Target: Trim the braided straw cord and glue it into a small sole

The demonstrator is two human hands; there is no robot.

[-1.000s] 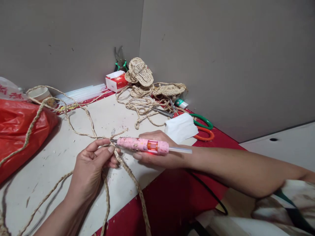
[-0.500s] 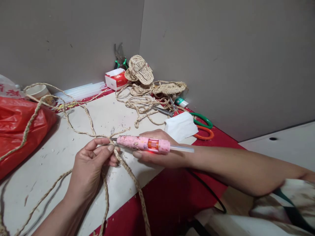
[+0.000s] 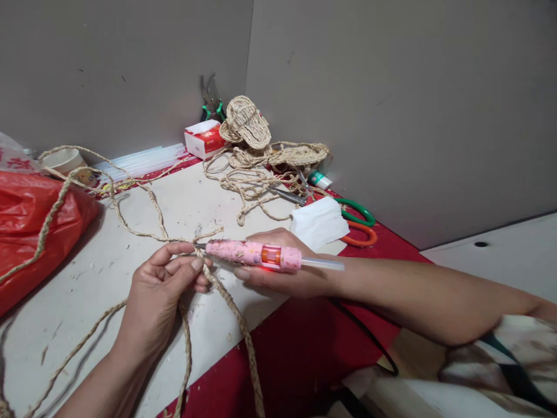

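A braided straw cord is pinched between the thumb and fingers of my left hand. My right hand is wrapped round a pink hot glue gun, whose small light glows red. A clear glue stick juts from the gun's back end. The gun's dark nozzle is at the cord, just by my left fingertips; whether it touches is too small to tell. Thinner strands of the cord run off to the left, and a short end points right above the nozzle.
A red plastic bag lies at the left. Along the back are clear glue sticks, a red-white tissue box, pliers and woven straw pieces. Scissors and a white tissue lie right, before the grey wall.
Both hands, the glue gun and the cord hold almost the same place. The cord's short free end has shifted slightly left, and the whole view has moved a little.
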